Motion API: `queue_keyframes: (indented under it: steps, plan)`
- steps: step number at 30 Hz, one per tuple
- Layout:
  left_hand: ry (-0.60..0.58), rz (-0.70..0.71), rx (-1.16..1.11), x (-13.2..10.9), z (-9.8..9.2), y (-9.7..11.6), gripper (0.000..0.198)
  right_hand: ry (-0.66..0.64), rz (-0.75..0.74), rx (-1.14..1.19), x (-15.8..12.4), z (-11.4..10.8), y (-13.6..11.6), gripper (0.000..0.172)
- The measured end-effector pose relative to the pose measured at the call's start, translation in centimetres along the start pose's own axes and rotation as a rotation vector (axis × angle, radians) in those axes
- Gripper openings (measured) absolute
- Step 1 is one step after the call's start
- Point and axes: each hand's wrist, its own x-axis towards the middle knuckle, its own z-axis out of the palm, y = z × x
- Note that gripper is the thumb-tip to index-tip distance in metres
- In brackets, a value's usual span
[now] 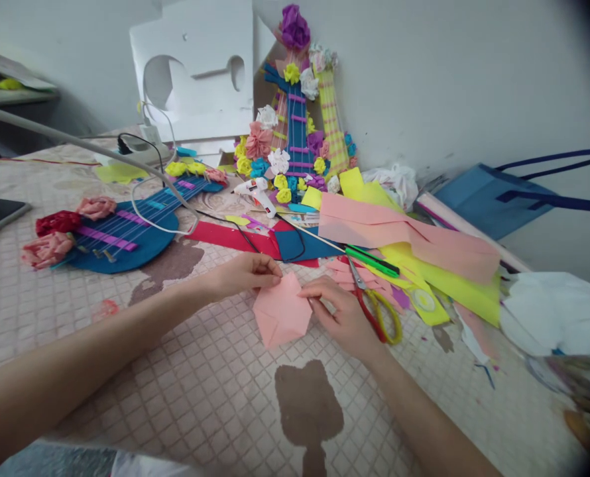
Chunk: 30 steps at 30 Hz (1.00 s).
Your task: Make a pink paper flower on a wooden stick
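A folded piece of pink paper [281,315] lies on the patterned tablecloth [215,391], held between both hands. My left hand [242,273] pinches its upper left edge with closed fingers. Fingers bent, my right hand [339,311] grips its right corner. Just right of that hand lie scissors [377,308] with red and yellow handles.
Pink and yellow paper sheets [414,245] and a green pen [372,260] lie at the right. A blue paper guitar [120,228] with paper roses is at the left, a glue gun [258,193] and flower-covered craft pieces [295,132] behind. A blue bag [494,195] leans on the wall.
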Motion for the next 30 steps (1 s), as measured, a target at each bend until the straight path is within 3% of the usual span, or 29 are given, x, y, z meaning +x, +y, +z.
queue_keyframes:
  steps: [4, 6, 7, 9, 11, 15, 19, 24, 30]
  plan:
    - [0.293, 0.178, 0.328, -0.4, 0.3, 0.1, 0.014, 0.23, -0.057, -0.286, -0.6, 1.1, 0.9, 0.022]
    - [0.372, 0.278, 0.488, -1.2, 0.9, 0.3, 0.014, 0.313, -0.042, -0.431, -1.1, 1.5, 1.1, 0.02]
    - [0.366, 0.342, 0.551, -1.7, 1.3, 0.3, 0.016, 0.324, -0.037, -0.491, -1.4, 1.7, 1.1, 0.019]
    - [0.239, 0.445, 0.668, -2.8, 2.3, 0.2, 0.023, 0.288, -0.039, -0.572, -2.0, 1.8, 1.0, 0.017]
    - [0.207, 0.475, 0.833, -3.7, 3.3, -0.2, 0.029, 0.216, -0.051, -0.601, -2.5, 1.9, 0.7, 0.015]
    - [0.195, 0.501, 1.079, -4.3, 4.4, -1.1, 0.008, 0.111, -0.026, -0.519, -3.1, 2.3, 0.4, 0.014]
    - [0.172, 0.503, 1.095, -4.0, 4.3, -1.5, 0.008, 0.009, 0.029, -0.326, -3.3, 2.3, 0.8, 0.015]
    - [0.156, 0.423, 0.938, -4.1, 4.0, -1.8, 0.007, -0.083, 0.115, -0.176, -3.2, 1.8, 1.2, 0.015]
    - [0.109, 0.354, 0.762, -4.1, 4.1, -2.0, 0.01, -0.077, 0.148, -0.1, -3.1, 1.7, 1.1, 0.017]
